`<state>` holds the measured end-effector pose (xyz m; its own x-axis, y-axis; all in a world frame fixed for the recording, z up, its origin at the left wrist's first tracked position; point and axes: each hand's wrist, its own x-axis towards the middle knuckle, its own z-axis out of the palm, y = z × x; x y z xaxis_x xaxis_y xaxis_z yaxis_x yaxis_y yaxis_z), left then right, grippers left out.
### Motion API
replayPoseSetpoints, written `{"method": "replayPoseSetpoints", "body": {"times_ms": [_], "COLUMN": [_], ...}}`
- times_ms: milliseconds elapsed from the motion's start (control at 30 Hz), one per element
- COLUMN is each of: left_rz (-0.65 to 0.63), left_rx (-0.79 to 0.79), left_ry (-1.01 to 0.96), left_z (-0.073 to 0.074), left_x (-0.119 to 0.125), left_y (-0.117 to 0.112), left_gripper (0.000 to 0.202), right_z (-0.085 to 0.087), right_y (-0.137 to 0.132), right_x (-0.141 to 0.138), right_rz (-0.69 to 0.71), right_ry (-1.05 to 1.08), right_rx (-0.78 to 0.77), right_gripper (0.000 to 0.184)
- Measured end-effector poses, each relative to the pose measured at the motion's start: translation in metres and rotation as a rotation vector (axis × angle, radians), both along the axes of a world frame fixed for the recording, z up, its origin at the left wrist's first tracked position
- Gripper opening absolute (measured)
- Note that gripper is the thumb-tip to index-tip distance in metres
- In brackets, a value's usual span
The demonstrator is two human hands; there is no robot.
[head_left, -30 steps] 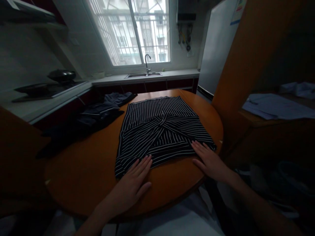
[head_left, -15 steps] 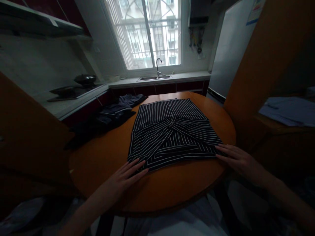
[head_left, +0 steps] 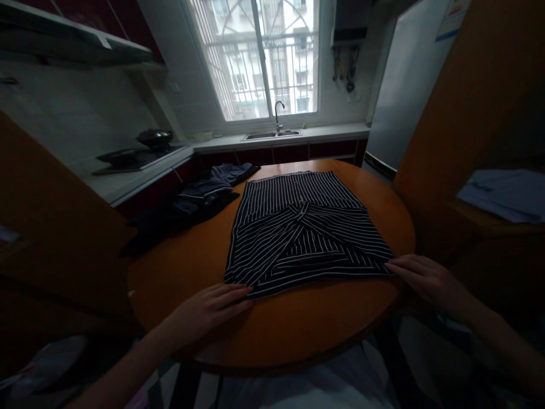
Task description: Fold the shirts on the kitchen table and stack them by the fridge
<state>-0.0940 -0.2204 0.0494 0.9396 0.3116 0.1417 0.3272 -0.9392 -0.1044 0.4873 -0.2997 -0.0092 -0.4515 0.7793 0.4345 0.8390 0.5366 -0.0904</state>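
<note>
1. The black garment point(head_left: 298, 227) with thin white stripes lay spread flat on the round wooden desk point(head_left: 298, 329), its bands crossing at a central knot and a fold gaping slightly below.
2. The left hand point(head_left: 215, 304) reached the garment's near left corner, fingers nearly straight and close together; whether they pinched the cloth I could not tell.
3. The right hand point(head_left: 423, 275) touched the near right corner with slightly bent fingers; its grip, too, could not be made out.
</note>
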Motion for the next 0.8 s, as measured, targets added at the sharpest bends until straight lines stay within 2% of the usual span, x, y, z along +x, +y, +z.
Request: {"method": "replayPoseSetpoints", "body": {"times_ms": [267, 533, 667, 800], "left_rz": [-0.032, -0.029, -0.015, 0.014], "left_rx": [0.082, 0.161, 0.186, 0.158], "left_ry": [-0.064, -0.079, -0.036, -0.051], "left_z": [-0.009, -0.006, -0.009, -0.015], "left_x": [0.012, 0.020, 0.019, 0.017], "left_y": [0.009, -0.001, 0.001, 0.007], "left_gripper": [0.035, 0.026, 0.035, 0.046], "right_z": [-0.006, -0.005, -0.007, -0.004], "right_y": [0.012, 0.014, 0.013, 0.014], "right_x": [-0.001, -0.003, -0.007, -0.011], "right_rz": [-0.002, 0.061, 0.040, 0.092], "right_ry": [-0.007, 0.023, -0.014, -0.140], "right_rx": [0.053, 0.135, 0.135, 0.107], "right_gripper": [0.031, 0.020, 0.039, 0.056]}}
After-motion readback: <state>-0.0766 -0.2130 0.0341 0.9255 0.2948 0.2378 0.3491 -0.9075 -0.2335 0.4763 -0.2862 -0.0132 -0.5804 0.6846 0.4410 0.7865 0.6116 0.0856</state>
